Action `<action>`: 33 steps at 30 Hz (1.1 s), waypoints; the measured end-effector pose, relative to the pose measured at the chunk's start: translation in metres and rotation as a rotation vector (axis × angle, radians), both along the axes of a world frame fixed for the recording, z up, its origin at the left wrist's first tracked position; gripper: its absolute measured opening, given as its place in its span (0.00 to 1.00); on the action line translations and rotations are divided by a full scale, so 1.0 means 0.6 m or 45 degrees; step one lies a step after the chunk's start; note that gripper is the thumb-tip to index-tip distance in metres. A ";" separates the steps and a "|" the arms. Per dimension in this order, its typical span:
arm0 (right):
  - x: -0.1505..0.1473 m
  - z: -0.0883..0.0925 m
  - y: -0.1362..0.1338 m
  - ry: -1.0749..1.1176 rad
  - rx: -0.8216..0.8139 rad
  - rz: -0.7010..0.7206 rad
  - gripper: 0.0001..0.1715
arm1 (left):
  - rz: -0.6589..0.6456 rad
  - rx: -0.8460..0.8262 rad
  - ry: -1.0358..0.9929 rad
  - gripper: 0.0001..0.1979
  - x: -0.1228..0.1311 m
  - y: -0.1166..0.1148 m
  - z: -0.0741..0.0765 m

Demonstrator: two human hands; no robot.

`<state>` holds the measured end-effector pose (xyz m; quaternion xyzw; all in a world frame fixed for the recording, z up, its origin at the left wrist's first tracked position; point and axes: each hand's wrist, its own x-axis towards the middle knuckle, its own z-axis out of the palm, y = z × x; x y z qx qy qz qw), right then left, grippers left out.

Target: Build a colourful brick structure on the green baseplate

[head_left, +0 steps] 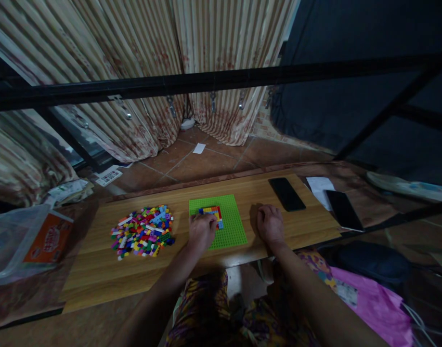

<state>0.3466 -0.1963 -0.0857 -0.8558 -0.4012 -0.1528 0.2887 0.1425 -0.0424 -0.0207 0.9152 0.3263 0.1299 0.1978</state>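
Observation:
A green studded baseplate (232, 226) lies on the wooden board (257, 248) in front of me. Toy bricks in blue, orange, yellow, red and light blue form a small patch (213, 210) on it. My left hand (202, 230) is over the plate at the near left of this patch, its fingers pinched together and covering part of the bricks. Whatever sits between those fingertips is hidden. Curled on the wood right of the plate, my right hand (270, 225) is closed, with no object showing in it. Left of the plate is a heap of loose mixed-colour bricks (143, 231).
A black phone (287, 194) lies right of my right hand. Another dark device (344, 210) rests beyond the board's right end, beside white paper (320, 188). At far left stands a clear plastic bin (17, 241) with an orange label. A black bar (192, 82) crosses ahead.

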 end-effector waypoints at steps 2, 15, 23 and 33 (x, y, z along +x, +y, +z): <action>0.000 0.001 0.000 0.002 0.001 0.004 0.10 | -0.026 0.049 -0.011 0.07 -0.002 -0.004 -0.001; -0.003 0.005 0.000 -0.001 -0.018 -0.013 0.09 | -0.104 0.296 -0.028 0.11 -0.010 -0.018 -0.007; -0.002 0.002 0.000 -0.015 -0.012 -0.010 0.09 | -0.040 0.198 -0.027 0.12 -0.010 -0.024 -0.008; 0.003 -0.005 -0.003 -0.030 -0.002 0.021 0.10 | -0.002 0.149 0.010 0.12 -0.011 -0.027 -0.005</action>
